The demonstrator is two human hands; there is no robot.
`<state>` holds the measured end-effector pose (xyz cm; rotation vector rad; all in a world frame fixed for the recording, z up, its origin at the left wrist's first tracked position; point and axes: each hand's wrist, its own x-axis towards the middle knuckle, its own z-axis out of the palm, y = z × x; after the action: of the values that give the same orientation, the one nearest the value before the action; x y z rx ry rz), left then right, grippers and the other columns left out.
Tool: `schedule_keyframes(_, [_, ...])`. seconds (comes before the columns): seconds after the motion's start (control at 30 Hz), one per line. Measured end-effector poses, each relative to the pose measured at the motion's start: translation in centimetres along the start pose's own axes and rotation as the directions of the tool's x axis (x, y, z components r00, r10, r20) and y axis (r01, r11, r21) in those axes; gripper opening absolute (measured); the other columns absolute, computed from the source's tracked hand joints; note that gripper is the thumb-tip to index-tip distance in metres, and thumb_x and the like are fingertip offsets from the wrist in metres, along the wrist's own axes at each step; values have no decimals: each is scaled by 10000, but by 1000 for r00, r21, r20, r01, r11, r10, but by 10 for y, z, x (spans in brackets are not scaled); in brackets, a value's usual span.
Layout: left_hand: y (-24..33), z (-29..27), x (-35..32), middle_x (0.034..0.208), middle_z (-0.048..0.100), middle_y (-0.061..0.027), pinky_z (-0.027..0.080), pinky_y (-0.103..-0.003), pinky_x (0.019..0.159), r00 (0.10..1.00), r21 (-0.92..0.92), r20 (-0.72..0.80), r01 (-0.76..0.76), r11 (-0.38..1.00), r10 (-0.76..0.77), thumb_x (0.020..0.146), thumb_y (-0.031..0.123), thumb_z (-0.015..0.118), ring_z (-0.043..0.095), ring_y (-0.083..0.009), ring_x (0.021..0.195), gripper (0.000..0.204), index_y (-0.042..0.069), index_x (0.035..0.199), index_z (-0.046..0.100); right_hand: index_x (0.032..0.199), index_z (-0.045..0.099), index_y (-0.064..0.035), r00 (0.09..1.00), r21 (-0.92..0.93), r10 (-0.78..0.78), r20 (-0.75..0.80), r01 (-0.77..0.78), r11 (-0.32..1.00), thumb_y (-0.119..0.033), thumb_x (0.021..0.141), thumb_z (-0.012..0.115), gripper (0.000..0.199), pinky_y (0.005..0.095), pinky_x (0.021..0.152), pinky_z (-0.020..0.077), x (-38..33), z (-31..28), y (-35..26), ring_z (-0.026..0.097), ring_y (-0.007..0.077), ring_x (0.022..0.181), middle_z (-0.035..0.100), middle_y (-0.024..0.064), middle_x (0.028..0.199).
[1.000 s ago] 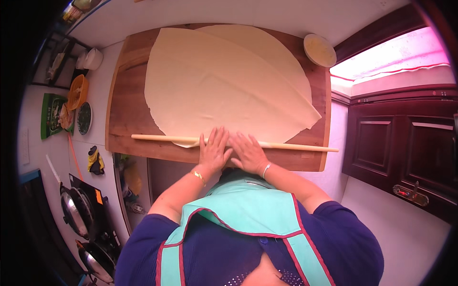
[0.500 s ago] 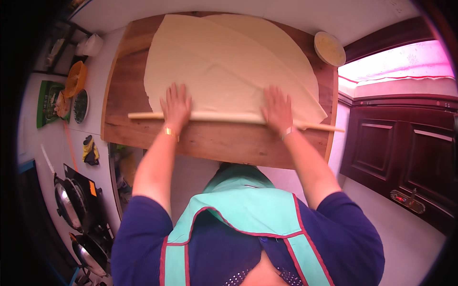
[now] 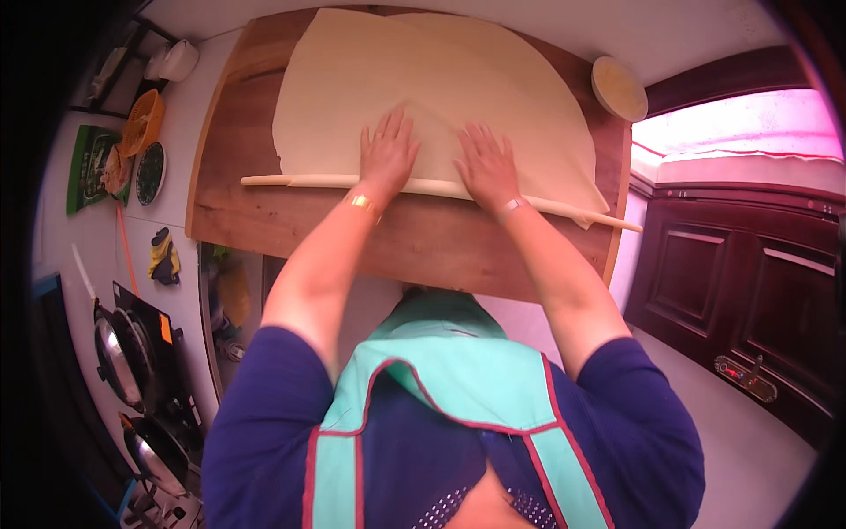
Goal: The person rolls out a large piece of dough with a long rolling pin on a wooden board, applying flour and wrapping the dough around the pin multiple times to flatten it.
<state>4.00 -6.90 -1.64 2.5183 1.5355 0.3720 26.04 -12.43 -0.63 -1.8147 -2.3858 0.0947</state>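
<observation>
Probably soft and easily torn, the dough (image 3: 432, 97) beyond the pin (image 3: 264, 181) seems best lifted by the pin's ends; left hand (image 3: 386, 160) and right hand (image 3: 489, 167) lie open across the pin.

Orange basket (image 3: 156, 113) near green packet (image 3: 82, 181); dark door (image 3: 738, 264)

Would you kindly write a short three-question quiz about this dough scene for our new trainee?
1. True or false: the long, slim wooden rolling pin extends beyond both the bare left hand and the bare right hand.
2. Which wrist wears the gold-coloured metal bracelet? A) left; B) right; C) neither.
3. Fill the gap: the round, pale bowl sits to the ____ of the broad, thin, cream dough sheet.

Key: 1. True; 2. A; 3. right.
</observation>
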Motion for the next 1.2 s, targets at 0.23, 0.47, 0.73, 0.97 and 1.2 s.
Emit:
schedule_keyframes(0.23, [11,-14,-46,1424,474,-57,261,-553,1110,980,82,-138,-133,988,143,905,325,605,428,-272,1323,463,115,1309,519,1405,431,-91,989,43,1,-148,5,999,-353,868,652,638,517,1125,265,-51,2,-7,367,290,1377,406,105,1481])
schedule_keyframes(0.47, [-37,-24,-16,1063,593,-90,460,-414,903,975,-155,-63,-222,963,214,737,166,769,560,-308,1032,349,94,1028,590,1062,620,-98,943,179,-151,-297,210,961,-157,737,708,342,437,738,492,2,4,6,586,314,854,609,110,883])
schedule_keyframes(0.73, [-94,-51,-123,1541,294,-119,193,-545,1140,994,188,109,9,982,-30,952,391,521,265,-310,1425,610,161,1484,331,1189,587,-96,925,203,-173,-338,251,946,-198,748,727,474,431,880,454,-56,3,-112,561,272,1054,593,109,1096])
schedule_keyframes(0.97, [-50,-24,-74,1440,421,-111,261,-529,1123,994,3,-48,-96,995,96,908,296,623,362,-302,1358,504,130,1363,485,1100,619,-76,991,405,-53,-125,99,909,-138,735,733,387,419,829,472,-44,-8,-68,574,299,986,616,104,1055])
schedule_keyframes(1.2, [-13,-34,-100,1142,590,-50,376,-480,1034,966,-97,-146,-230,968,215,763,210,755,536,-245,1156,425,156,1154,599,1087,621,-91,927,155,-16,-376,80,985,-106,737,718,363,448,806,475,-82,-24,-49,571,337,931,612,128,967])
